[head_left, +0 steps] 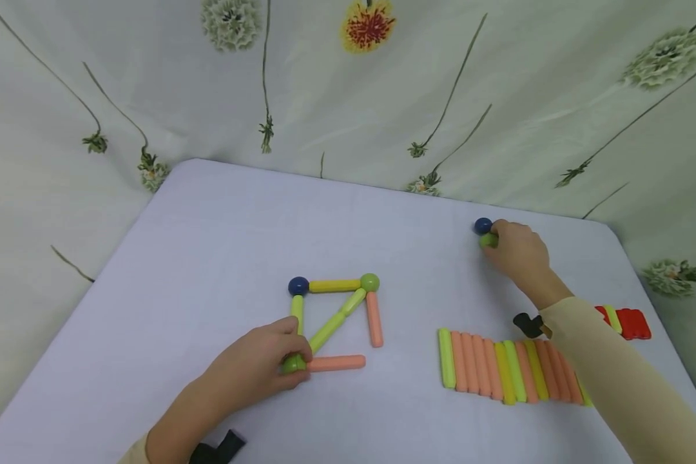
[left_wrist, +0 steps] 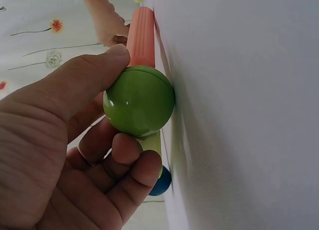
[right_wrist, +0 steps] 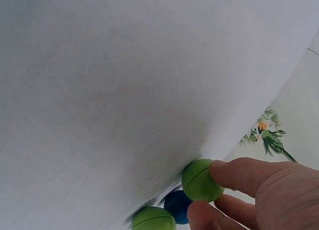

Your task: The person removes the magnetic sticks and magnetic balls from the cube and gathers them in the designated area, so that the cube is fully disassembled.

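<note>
My left hand (head_left: 255, 364) grips a green ball (left_wrist: 139, 100) at the near left corner of a flat figure of rods and balls. From that ball run a salmon rod (head_left: 338, 363), a light green rod up to a blue ball (head_left: 298, 286), and a diagonal of two light green rods (head_left: 327, 332). A yellow rod (head_left: 334, 285) joins the blue ball to another green ball (head_left: 370, 282), where a second salmon rod (head_left: 374, 320) hangs down. At the back right, my right hand (head_left: 519, 251) pinches a green ball (right_wrist: 198, 179) beside a blue ball (right_wrist: 177, 206); another green ball (right_wrist: 153, 220) lies close by.
A row of salmon, yellow and light green rods (head_left: 481, 364) lies side by side at the right, partly under my right sleeve (head_left: 620, 374). Red pieces (head_left: 636, 324) lie beyond the sleeve. The white table's far edge meets a flowered cloth (head_left: 348, 96).
</note>
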`<state>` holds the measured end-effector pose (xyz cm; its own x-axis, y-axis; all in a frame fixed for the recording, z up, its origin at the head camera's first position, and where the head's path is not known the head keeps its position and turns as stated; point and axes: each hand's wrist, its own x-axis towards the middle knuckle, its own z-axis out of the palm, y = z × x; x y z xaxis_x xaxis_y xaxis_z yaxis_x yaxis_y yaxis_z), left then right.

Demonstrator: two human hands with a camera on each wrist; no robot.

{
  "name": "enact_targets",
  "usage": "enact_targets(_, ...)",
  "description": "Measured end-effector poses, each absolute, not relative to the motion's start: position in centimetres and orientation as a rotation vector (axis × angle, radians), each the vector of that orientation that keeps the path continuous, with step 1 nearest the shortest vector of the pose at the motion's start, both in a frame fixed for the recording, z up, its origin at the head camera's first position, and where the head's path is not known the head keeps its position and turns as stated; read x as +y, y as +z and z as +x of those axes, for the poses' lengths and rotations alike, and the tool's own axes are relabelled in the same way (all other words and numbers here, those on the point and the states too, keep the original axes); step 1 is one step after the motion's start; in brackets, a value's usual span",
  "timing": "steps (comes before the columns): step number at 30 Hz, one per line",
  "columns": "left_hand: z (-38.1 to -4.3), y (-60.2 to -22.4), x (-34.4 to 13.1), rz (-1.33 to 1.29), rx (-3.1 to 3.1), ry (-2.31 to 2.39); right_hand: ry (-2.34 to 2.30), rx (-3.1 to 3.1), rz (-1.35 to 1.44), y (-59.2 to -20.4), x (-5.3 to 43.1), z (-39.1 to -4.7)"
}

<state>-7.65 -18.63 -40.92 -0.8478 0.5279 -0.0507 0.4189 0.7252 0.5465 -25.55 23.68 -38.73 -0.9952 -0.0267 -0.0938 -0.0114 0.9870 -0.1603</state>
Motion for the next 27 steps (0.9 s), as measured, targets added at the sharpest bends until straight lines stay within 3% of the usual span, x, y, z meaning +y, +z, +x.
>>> enact_targets(19,-7.5,-41.0,-18.8,0.768,2.739,0.779,-0.223,3.034,-0.003,-38.3,23.7,-24.8)
enact_targets(27,-7.7,-41.1,-18.8,0.787,2.745,0.785,-0.269,3.151,-0.152,-36.3,21.6,-21.0)
